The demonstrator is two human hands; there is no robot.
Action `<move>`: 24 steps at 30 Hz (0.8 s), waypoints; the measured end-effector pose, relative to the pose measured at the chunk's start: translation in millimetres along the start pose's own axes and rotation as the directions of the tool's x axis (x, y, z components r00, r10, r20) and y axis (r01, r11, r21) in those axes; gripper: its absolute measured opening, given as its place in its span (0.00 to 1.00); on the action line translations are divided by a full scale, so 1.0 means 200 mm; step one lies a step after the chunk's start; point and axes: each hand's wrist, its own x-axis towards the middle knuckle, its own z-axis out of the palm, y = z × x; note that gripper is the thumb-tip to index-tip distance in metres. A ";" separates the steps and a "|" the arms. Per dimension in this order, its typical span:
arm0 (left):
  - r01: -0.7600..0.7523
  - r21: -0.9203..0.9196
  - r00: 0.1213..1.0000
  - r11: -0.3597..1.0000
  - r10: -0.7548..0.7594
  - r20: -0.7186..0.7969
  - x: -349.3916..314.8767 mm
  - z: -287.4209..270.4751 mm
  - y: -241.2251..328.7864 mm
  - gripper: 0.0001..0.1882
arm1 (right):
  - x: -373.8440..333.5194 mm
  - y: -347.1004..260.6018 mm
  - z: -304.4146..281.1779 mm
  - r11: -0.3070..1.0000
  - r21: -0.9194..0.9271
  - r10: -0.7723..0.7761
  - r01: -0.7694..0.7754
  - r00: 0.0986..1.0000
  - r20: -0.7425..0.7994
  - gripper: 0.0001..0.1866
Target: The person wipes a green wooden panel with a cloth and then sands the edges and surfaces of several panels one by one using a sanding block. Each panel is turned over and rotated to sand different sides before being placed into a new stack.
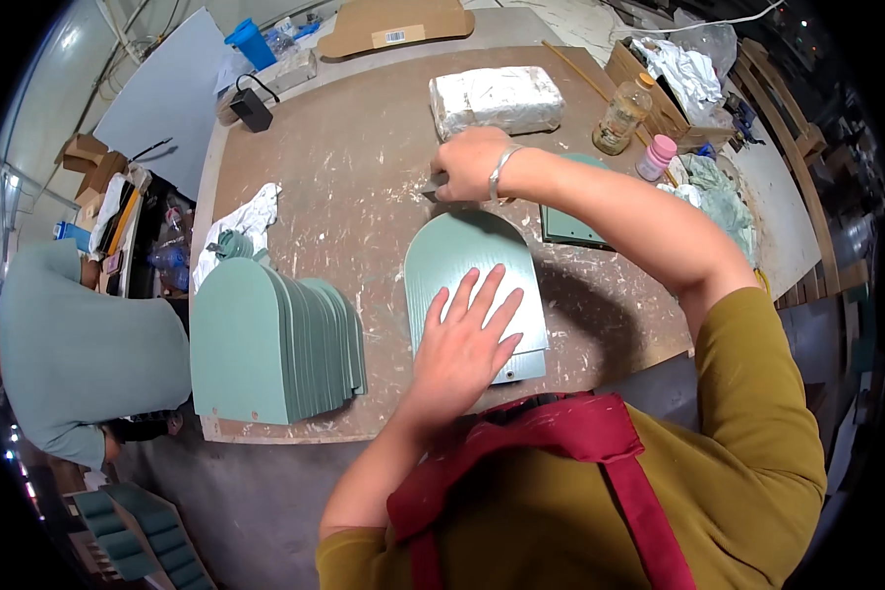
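While the left hand (465,339) lies flat on the green panel (467,265), the right hand (470,162) grips something small, perhaps a sanding block (433,186).

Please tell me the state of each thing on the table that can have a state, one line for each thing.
Arched green panel: flat, pressed down by left hand.
Small dark block: in the grip of right hand, at the panel's top edge.
Green panel stack: fanned out, untouched.
Glass bottle: upright, capped.
Pink jar: upright, lidded.

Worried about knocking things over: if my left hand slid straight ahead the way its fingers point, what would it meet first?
The left hand lies flat on the green arched panel, fingers pointing up the table. Straight on, it would probably meet the right hand at the panel's top first; the white wrapped block lies beyond.
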 end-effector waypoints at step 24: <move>0.162 0.062 0.983 0.985 -0.156 -0.096 0.18 -0.10 -0.08 0.23 | -0.29 0.26 0.37 0.620 0.747 0.041 0.238 0.942 -0.334 0.30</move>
